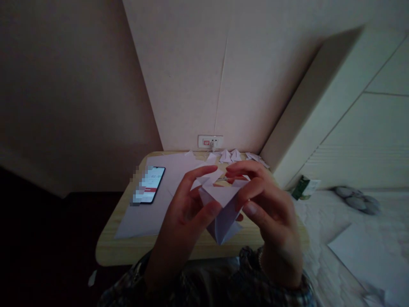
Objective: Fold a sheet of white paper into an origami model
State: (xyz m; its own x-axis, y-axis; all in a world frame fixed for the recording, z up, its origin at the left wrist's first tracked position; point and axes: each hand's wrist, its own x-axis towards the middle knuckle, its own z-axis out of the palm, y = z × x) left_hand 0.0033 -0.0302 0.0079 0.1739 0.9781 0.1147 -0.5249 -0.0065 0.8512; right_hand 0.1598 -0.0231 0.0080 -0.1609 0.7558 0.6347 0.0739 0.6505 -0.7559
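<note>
A white folded paper piece (221, 209) with a downward point hangs in the air above the front of a small wooden table (134, 249). My left hand (185, 213) grips its left side, thumb on the front and fingers curled behind. On the right side my right hand (271, 213) pinches the paper, its fingers bent over the top edge. Both hands are closed on the paper.
A phone (150, 184) with a lit screen lies on a white sheet (143, 213) at the table's left. Several small folded paper shapes (230, 156) sit at the back by a wall socket (210, 141). A bed with a loose sheet (361, 251) is at the right.
</note>
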